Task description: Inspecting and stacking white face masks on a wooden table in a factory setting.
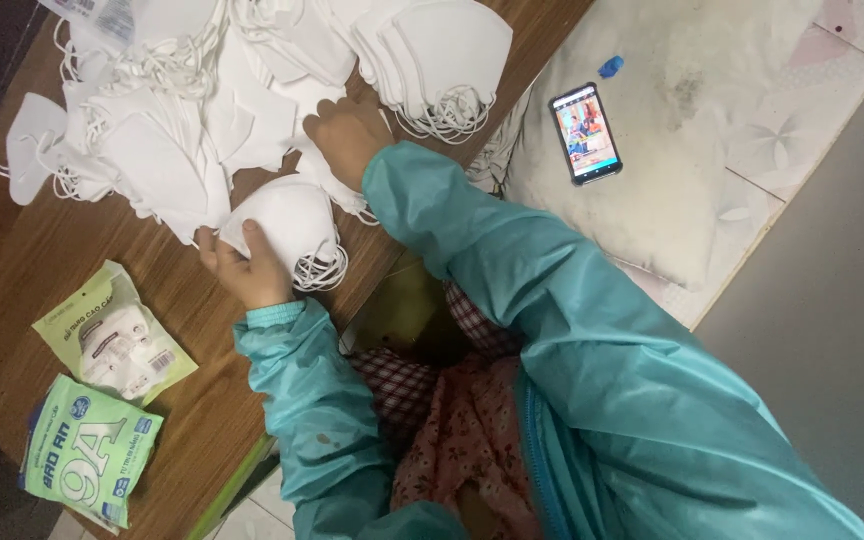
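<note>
Left hand (247,265) clamped on a small stack of white masks (287,225) near the wooden table's (12,270) front edge, right hand (347,135) fingers curled on the loose mask pile (182,130), green packets (112,335) lying apart, bare wood between.

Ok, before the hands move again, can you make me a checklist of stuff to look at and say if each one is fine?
1. Left hand has a grip on the small stack of white masks: ok.
2. Right hand rests on the big mask pile: ok; whether its fingers are pinching one, cannot tell.
3. Ear loops on the held stack hang loose and bunched: not ok, they might snag.
4. Green packets lie apart from the hands on the wooden table: ok.
5. Phone sits away from the masks, on the cushion: ok.
</note>
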